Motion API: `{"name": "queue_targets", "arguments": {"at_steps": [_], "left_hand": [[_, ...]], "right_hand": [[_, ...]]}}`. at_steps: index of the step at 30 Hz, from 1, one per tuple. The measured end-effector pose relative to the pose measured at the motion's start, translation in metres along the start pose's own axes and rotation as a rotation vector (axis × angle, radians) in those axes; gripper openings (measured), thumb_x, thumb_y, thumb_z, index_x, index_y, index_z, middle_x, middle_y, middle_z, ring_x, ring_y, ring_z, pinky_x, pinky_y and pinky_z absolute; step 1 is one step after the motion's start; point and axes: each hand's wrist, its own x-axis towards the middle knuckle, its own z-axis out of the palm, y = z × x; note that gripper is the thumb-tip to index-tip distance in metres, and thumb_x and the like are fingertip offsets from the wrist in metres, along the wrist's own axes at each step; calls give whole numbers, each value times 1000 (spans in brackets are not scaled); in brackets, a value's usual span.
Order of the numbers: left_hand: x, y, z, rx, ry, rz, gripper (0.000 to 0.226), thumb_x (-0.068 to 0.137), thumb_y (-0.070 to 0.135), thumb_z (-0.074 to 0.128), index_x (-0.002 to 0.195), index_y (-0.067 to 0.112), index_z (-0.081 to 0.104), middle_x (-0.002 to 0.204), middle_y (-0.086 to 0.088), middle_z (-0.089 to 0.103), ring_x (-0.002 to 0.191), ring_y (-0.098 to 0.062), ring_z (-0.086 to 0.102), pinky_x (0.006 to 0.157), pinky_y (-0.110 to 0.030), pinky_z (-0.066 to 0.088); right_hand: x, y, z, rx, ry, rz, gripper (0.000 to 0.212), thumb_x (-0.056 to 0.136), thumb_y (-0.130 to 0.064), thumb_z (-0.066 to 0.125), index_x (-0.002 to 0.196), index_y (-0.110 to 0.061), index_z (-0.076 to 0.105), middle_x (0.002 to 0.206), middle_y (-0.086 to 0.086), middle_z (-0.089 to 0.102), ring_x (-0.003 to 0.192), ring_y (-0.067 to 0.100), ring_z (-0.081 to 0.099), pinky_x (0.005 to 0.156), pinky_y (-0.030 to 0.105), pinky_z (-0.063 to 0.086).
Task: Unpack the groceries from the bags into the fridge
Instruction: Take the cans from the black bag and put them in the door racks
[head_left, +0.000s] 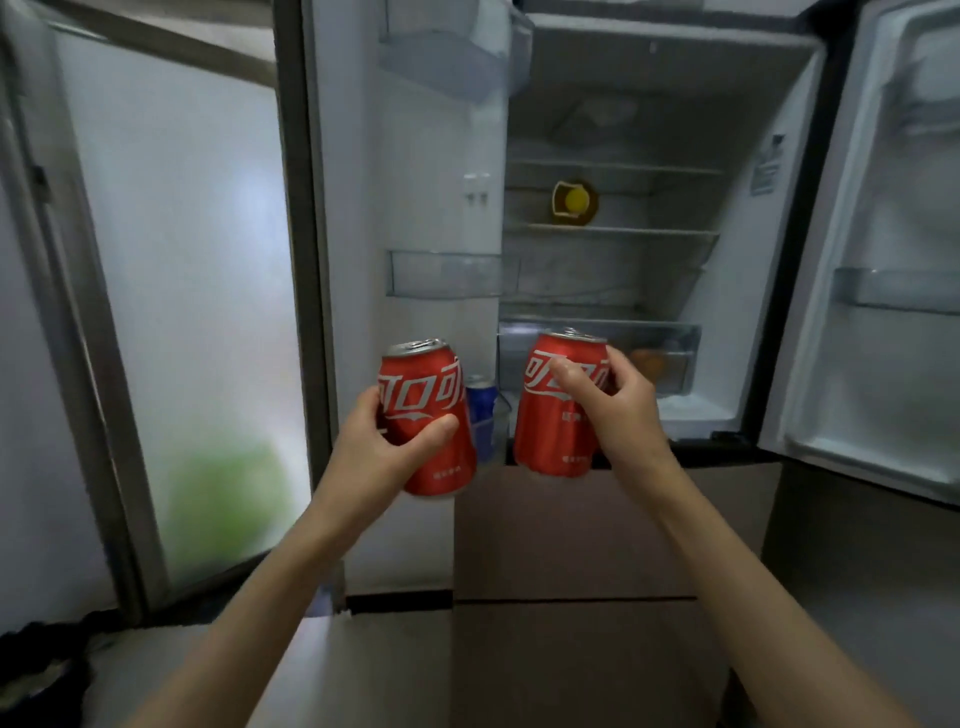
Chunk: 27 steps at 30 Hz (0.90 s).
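I hold two red cola cans up in front of the open fridge (613, 93). My left hand (382, 441) grips the left red can (426, 384), thumb across its front. My right hand (618, 405) grips the right red can (550, 431) from its right side. Both cans are upright, slightly tilted, at the height of the fridge's lowest level. A blue can (480, 400) stands in the lowest bin of the left door, between the two red cans.
A yellow-lidded container (574, 201) lies on a middle glass shelf. The clear crisper drawer (670, 338) holds something orange. Both fridge doors stand open, the right door (883, 312) with bare shelves. Brown lower drawers (597, 540) sit below. A frosted window (176, 286) is at left.
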Motion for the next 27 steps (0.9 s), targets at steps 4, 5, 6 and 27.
{"name": "queue_targets", "arguments": {"at_steps": [4, 5, 6, 27], "left_hand": [[63, 51, 8, 95, 68, 171, 61, 69, 36, 69, 123, 24, 44, 102, 17, 56, 88, 2, 57, 65, -13, 49], [77, 63, 10, 108, 96, 212, 58, 72, 32, 70, 123, 23, 44, 101, 17, 56, 87, 2, 57, 64, -11, 50], [91, 73, 11, 118, 127, 245, 56, 73, 30, 70, 122, 22, 44, 101, 16, 57, 87, 2, 57, 65, -11, 50], [241, 91, 39, 769, 362, -73, 38, 66, 32, 78, 98, 16, 67, 90, -1, 70, 77, -12, 68, 69, -27, 56]], "right_hand": [[82, -25, 6, 108, -51, -103, 26, 82, -32, 64, 105, -25, 54, 101, -2, 64, 90, 11, 65, 71, 24, 57], [101, -32, 9, 143, -67, -118, 33, 82, -34, 63, 111, -22, 52, 104, 0, 64, 93, 13, 65, 73, 26, 56], [119, -38, 11, 170, -78, -138, 38, 82, -35, 62, 115, -20, 50, 105, 0, 63, 93, 12, 65, 72, 26, 56], [300, 19, 47, -66, -353, -285, 42, 74, -41, 74, 104, -20, 54, 91, -7, 62, 84, 10, 62, 72, 26, 52]]}}
